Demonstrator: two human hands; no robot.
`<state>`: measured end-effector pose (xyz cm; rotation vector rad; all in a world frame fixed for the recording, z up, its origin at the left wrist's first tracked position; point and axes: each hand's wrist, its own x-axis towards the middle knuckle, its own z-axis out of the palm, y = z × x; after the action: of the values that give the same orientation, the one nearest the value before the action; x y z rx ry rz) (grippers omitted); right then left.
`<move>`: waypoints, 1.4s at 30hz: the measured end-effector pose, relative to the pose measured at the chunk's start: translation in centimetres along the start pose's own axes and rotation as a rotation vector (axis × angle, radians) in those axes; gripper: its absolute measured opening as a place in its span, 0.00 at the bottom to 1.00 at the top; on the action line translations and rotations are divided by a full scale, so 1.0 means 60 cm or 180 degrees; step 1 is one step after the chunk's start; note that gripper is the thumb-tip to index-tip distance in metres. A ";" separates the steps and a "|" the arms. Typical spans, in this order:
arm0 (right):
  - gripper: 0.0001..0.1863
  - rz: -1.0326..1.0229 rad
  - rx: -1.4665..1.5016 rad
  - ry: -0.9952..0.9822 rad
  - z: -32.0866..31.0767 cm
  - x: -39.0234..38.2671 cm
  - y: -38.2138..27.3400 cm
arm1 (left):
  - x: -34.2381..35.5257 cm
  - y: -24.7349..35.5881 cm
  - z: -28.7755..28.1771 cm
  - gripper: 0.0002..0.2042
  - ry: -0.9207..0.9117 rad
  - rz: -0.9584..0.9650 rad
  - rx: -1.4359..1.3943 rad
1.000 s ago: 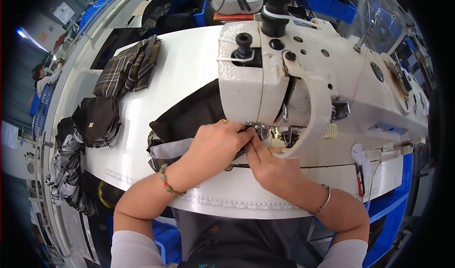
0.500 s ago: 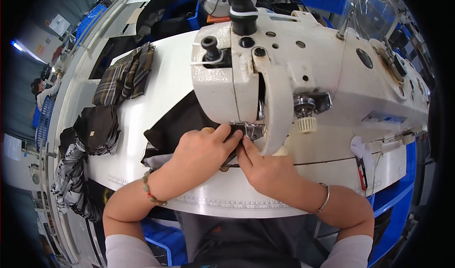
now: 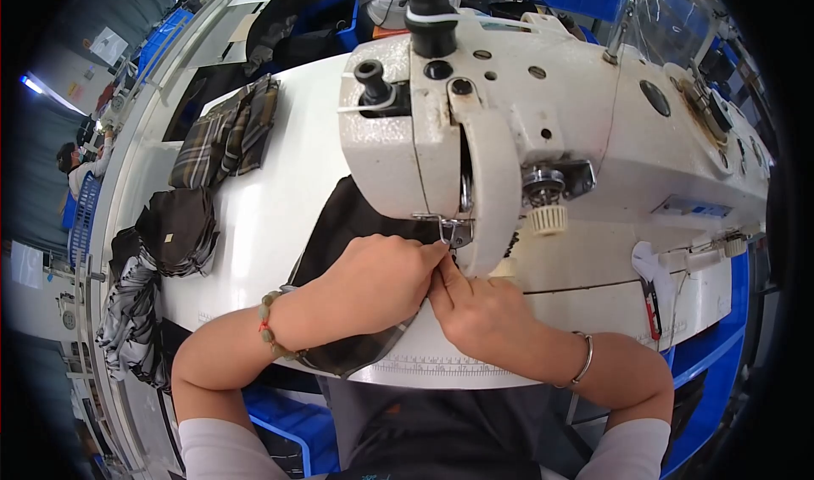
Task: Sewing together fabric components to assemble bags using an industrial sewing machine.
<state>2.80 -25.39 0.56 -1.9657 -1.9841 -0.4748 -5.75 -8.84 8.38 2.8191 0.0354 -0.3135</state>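
A piece of dark brown fabric lies under the head of a white sewing machine. Part of it reaches beneath my left wrist to the table's front edge, where a faint check pattern shows. My left hand, fingers curled, pinches the fabric's edge just in front of the metal presser foot. Close against it, my right hand is closed on the same edge, thumb and forefinger together. The fingertips of both hands meet there and partly hide the cloth between them.
Folded plaid fabric pieces lie at the far left of the white table. Nearer are stacked dark pieces and a grey patterned bundle. A red-and-black cutter rests at right. Blue bins stand below.
The dark fabric has swung round, and its lower part now shows below my left wrist. My left fingers have curled in and shifted right, closer to my right hand.
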 end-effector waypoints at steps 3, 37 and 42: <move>0.20 -0.0029 -0.0032 -0.0085 -0.002 0.001 0.000 | 0.001 -0.002 0.007 0.16 0.0188 0.0026 -0.0278; 0.11 -0.0637 0.0401 0.0476 0.009 0.004 -0.006 | -0.032 0.000 -0.004 0.10 0.0055 0.0340 -0.0177; 0.12 -0.0717 0.0041 0.0329 -0.005 -0.010 -0.017 | -0.031 0.011 0.011 0.09 -0.0041 0.0210 -0.0288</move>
<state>1.78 -26.06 0.55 -1.6815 -2.1458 -0.6025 -7.66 -9.67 8.38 2.7220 -0.0448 -0.3069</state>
